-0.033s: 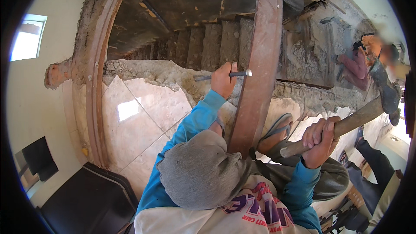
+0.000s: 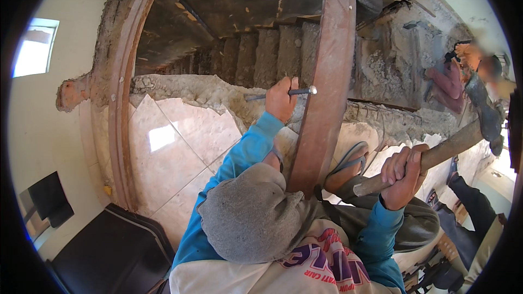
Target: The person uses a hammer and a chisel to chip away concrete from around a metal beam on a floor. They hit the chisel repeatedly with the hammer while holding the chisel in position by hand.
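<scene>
You're prob set for a strike, L hand [image 2: 281, 100] fingers wrapped round chisel [image 2: 300, 92] over broken edge [image 2: 231, 96], R hand [image 2: 403, 178] fingers clenched on hammer [image 2: 453, 146] out right, so next move calls for sq hit on chisel's butt

We see printing on the whitish shirt [image 2: 234, 280], below and to the right of the gray hood [image 2: 250, 212]. There we make out large purple capitals [image 2: 326, 261] with pale edges, red script-like letters [image 2: 330, 236], and a slanting line of small red capitals [image 2: 320, 276]. Folds in the cloth bend parts of this lettering.
</scene>
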Action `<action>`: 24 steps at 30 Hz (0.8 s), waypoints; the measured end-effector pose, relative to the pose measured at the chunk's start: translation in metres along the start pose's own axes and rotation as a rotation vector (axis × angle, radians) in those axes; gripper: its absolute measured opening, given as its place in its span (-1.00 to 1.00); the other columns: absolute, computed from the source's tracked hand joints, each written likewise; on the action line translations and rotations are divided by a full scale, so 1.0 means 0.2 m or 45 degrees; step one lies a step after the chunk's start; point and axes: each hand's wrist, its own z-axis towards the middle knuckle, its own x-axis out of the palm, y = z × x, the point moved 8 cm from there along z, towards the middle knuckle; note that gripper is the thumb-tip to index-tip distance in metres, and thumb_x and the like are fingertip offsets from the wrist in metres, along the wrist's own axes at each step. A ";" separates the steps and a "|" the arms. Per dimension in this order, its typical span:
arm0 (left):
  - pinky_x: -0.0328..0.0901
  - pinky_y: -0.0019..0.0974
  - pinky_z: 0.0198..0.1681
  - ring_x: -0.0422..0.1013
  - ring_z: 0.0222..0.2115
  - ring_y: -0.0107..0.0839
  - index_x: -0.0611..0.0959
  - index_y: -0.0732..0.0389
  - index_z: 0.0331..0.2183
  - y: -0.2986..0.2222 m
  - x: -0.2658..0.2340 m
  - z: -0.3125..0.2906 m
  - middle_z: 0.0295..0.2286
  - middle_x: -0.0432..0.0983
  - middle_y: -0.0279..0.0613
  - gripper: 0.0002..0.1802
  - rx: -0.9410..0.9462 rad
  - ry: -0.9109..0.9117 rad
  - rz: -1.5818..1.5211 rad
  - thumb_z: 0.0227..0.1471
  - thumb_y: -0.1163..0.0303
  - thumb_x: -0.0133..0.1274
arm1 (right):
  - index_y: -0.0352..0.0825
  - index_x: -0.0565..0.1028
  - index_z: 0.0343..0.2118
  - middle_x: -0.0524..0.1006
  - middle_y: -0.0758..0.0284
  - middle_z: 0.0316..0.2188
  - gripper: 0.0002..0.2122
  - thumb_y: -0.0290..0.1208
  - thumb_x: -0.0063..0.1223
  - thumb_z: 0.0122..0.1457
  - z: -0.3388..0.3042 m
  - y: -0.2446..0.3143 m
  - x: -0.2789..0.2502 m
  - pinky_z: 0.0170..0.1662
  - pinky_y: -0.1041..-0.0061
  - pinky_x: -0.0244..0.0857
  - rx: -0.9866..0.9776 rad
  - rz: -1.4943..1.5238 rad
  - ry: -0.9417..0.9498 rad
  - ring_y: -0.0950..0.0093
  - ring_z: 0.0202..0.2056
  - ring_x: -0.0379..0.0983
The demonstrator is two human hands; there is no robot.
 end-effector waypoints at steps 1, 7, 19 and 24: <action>0.13 0.02 -0.58 0.26 -0.62 0.12 0.32 0.26 -0.60 0.00 -0.01 0.01 -0.66 0.30 0.09 -0.64 0.015 -0.020 0.015 0.14 0.27 -0.09 | -0.31 0.22 -0.41 0.11 0.49 -0.79 -0.85 -0.39 -0.28 0.28 0.01 -0.01 0.00 -0.77 0.68 -0.04 0.011 -0.015 -0.004 0.71 -0.80 0.00; 0.15 0.05 -0.56 0.29 -0.60 0.13 0.33 0.25 -0.60 0.00 0.08 0.07 -0.65 0.33 0.07 -0.63 0.022 -0.025 0.071 0.14 0.24 -0.09 | -0.30 0.24 -0.41 0.14 0.49 -0.78 -0.82 -0.33 -0.20 0.27 -0.01 -0.13 -0.03 -0.77 0.67 -0.03 0.217 0.026 -0.066 0.71 -0.80 0.03; 0.17 0.06 -0.54 0.32 -0.56 0.15 0.33 0.24 -0.59 0.02 0.16 0.06 -0.62 0.36 0.10 -0.64 -0.031 0.099 0.148 0.13 0.23 -0.08 | -0.23 0.31 -0.47 0.21 0.51 -0.76 -0.81 -0.26 -0.06 0.21 -0.05 -0.27 -0.20 -0.76 0.67 0.02 0.705 -0.300 -0.157 0.71 -0.80 0.10; 0.17 0.05 -0.55 0.30 -0.57 0.15 0.32 0.24 -0.60 0.01 0.17 0.04 -0.63 0.35 0.09 -0.63 0.018 0.084 0.141 0.13 0.22 -0.08 | -0.21 0.31 -0.44 0.12 0.53 -0.72 -0.79 -0.26 -0.24 0.29 0.06 0.15 -0.11 -0.74 0.65 0.04 -0.329 -0.221 -0.170 0.69 -0.76 0.04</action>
